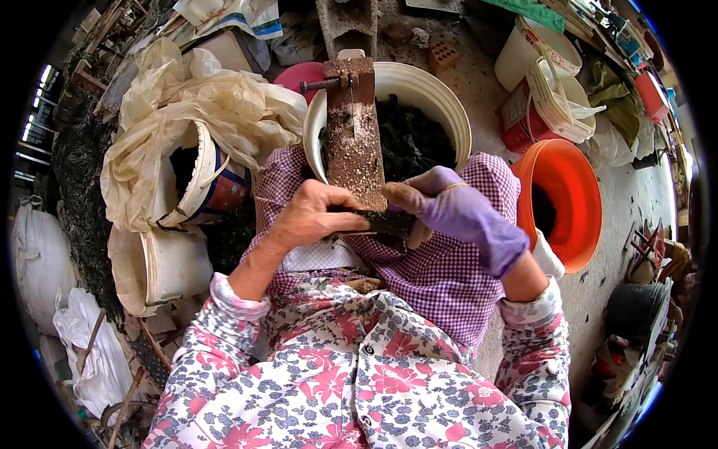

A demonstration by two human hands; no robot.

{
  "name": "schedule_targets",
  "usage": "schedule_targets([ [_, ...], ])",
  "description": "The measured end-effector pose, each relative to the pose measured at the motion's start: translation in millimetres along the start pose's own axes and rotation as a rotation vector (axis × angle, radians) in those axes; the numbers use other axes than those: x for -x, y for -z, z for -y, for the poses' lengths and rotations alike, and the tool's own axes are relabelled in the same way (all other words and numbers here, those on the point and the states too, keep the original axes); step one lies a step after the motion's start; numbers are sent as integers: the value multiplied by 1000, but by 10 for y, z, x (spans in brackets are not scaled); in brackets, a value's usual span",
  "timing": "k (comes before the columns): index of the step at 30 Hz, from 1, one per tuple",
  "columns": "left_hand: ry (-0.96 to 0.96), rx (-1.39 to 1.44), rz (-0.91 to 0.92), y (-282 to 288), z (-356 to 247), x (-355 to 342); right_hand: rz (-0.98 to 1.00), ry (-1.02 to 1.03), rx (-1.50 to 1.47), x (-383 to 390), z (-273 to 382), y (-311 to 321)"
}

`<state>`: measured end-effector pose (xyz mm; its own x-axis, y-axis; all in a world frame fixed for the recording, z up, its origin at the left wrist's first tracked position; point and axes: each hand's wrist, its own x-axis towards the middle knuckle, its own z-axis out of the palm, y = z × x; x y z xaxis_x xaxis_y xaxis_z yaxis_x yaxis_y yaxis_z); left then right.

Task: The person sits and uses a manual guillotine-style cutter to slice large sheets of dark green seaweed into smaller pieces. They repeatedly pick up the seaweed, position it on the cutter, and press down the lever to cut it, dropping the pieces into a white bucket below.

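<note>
You are holding a dark strip [390,223] at the near end of a crusted brown board [351,146], above your purple checked lap [419,273]: your bare left hand [318,213] is pinching the strip's left part with narrow fingers, and your right hand [465,213], wearing a purple glove, is gripping its right part between thumb and fingers. The board is reaching over a white bucket [458,112] that is containing dark leafy material [411,135], and 1 bolt [320,85] is sticking out leftward near its far end. An orange bucket [580,217] is standing to your right.
</note>
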<state>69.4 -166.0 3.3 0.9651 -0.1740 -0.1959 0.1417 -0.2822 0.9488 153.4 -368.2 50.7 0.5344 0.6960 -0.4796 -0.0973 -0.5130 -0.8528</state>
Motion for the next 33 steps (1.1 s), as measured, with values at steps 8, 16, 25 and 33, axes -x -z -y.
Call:
schedule_targets([
  [8, -142, 100, -50, 170, -67, 299, 308, -55, -19, -2, 71, -85],
  [16, 75, 533, -257, 49, -9, 442, 220, -162, -60, 38, 13, -42],
  [25, -61, 161, -114, 173, -141, 530, 172, -55, 46, 12, -80, -81],
  [33, -72, -13, -8, 360, -252, 596, 212, -154, 5, 82, 88, -152],
])
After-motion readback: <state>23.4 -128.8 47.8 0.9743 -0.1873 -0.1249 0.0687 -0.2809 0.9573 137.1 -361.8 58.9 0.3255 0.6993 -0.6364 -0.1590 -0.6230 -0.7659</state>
